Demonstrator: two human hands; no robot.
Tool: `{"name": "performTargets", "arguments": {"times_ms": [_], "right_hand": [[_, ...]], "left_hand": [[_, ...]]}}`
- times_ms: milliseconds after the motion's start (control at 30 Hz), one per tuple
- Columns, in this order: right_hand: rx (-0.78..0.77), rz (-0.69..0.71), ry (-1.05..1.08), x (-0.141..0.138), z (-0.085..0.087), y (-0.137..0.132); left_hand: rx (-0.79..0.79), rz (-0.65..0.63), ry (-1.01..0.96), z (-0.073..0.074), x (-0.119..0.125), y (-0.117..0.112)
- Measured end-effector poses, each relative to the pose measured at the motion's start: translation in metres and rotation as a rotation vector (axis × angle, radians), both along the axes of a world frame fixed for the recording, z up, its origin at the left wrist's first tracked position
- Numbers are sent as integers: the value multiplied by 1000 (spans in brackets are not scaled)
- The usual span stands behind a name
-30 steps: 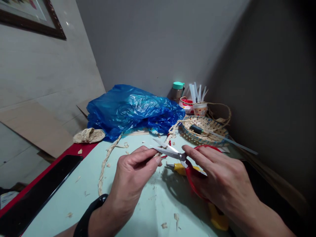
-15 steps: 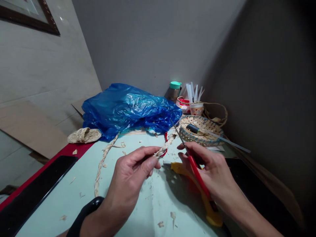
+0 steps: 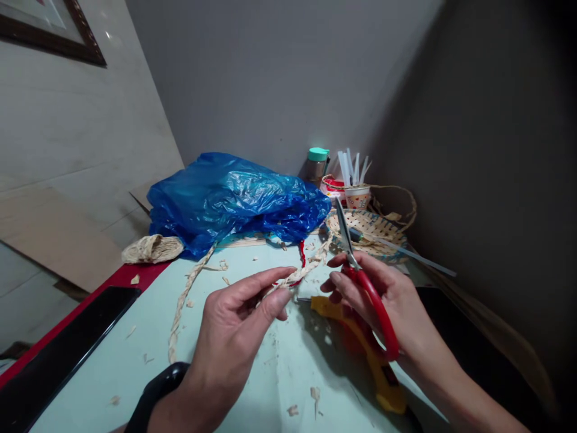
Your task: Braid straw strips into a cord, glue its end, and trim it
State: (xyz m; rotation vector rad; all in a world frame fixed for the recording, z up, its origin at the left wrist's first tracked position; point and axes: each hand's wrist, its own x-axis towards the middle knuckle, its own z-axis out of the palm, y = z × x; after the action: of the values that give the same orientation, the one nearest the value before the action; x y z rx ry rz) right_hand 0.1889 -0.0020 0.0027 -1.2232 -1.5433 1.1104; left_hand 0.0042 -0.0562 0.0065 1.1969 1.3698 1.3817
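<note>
Between thumb and fingers, my left hand (image 3: pixel 241 322) pinches a pale braided cord (image 3: pixel 311 264) that looks like dried husk or straw. The braid runs away from me toward the basket. Red-handled scissors (image 3: pixel 372 304) rest in my right hand (image 3: pixel 390 288), their blades together and pointing up and away. The scissors are apart from the braid. A red cord (image 3: pixel 302 254) lies close to the braid. Under my right hand is a yellow glue gun (image 3: pixel 331 308), its nozzle toward the left. Another length of braid (image 3: pixel 183 300) lies on the table to the left.
A blue plastic bag (image 3: pixel 234 198) fills the back of the table (image 3: pixel 252 391). Behind my right hand sit a woven basket (image 3: pixel 383 225), a cup of glue sticks (image 3: pixel 358 197) and a green-lidded jar (image 3: pixel 318 162). A bundle of pale fibre (image 3: pixel 153 249) lies far left. Scraps are scattered about.
My right hand has turned the scissors, so their blades now point more upright and the red handles show broadside. My left hand keeps its pinch on the braid, shifted slightly left.
</note>
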Motion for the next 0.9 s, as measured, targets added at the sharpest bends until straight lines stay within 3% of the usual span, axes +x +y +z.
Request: {"name": "performTargets", "arguments": {"times_ms": [133,333,633,900], "right_hand": [[3,-30,158,-1,1,-2],[116,-77,192,-1,6,-1],[45,-23,210,-2,6,-2],[-69,38,298,5,-1,1]], "left_hand": [[-64,-92,-39,-4,2,1],[-113,-228,-69,-10,4,-1],[-143,-313,-279,-3,7,1],[-205,-334,-282,-2,6,4]]}}
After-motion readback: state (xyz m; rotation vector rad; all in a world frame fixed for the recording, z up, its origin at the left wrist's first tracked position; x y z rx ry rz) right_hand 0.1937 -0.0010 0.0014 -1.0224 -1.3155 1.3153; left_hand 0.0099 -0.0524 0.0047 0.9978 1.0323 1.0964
